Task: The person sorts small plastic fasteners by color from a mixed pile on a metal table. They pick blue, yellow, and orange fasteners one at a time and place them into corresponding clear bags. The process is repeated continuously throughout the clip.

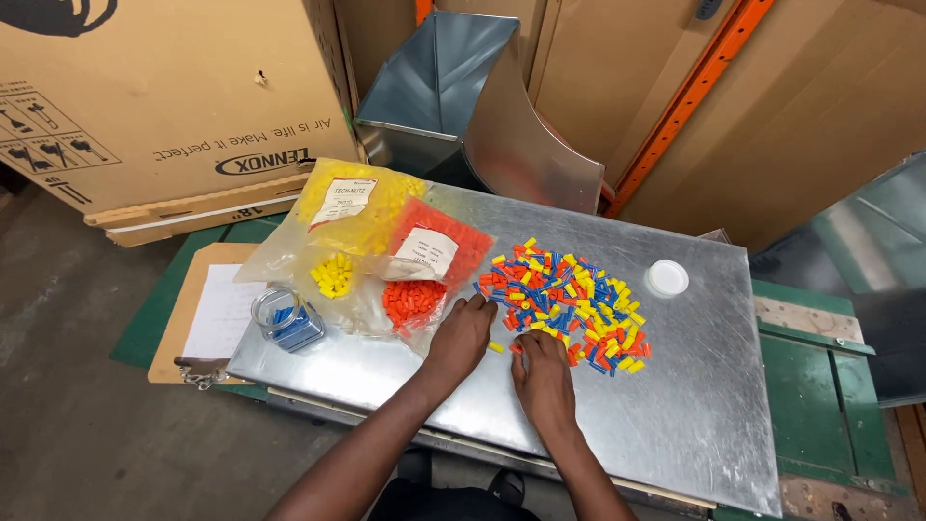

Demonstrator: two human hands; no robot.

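Both hands, left hand (461,336) and right hand (542,376), rest with fingers curled, picking at the near edge of the heap of small red, yellow and blue plastic caps (569,301) on the shiny sheet-metal bench (675,415).

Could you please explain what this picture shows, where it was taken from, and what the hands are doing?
There is one picture, from a camera worn on a person's head, looking down at their own bare hands. They work over a metal sheet. In the middle lies a mixed pile of red, yellow and blue caps. The left hand and the right hand rest at the pile's near edge; whether either grips a cap is unclear. To the left lie a bag of yellow caps, a bag of orange caps and a clear jar holding blue ones.
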